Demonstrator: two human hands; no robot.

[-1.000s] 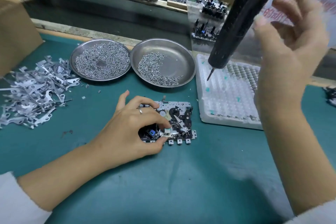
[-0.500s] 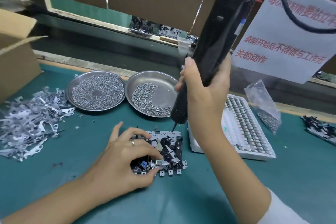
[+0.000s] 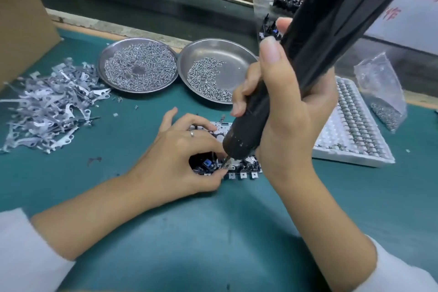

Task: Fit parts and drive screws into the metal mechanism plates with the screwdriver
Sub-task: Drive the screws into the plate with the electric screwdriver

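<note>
Your electric screwdriver (image 3: 315, 54) slants steeply, its long axis running from the far upper right down to the near left, with the bit tip (image 3: 227, 161) set on the near edge of the mechanism plate (image 3: 237, 168). Your right hand (image 3: 284, 111) wraps the lower barrel, fingers curled round it and thumb laid up along the body. The plate lies flat on the green counter (image 3: 213, 232), long side running left to right, and most of it is hidden beneath both hands. Your left hand (image 3: 180, 156) sits on the plate's left part, fingers curled, thumb and forefinger pinching at it just beside the bit.

Far of the plate stand two steel dishes: the left dish (image 3: 137, 65) holds a full layer of small screws, the right dish (image 3: 218, 71) a smaller heap. A pile of stamped metal levers (image 3: 47, 106) spreads at the left, near a cardboard box (image 3: 21, 21). To the right, a white parts tray (image 3: 353, 130) lies just beside your right wrist, with a plastic bag of screws (image 3: 381, 92) past it. Open counter stretches on the near side, between your forearms.
</note>
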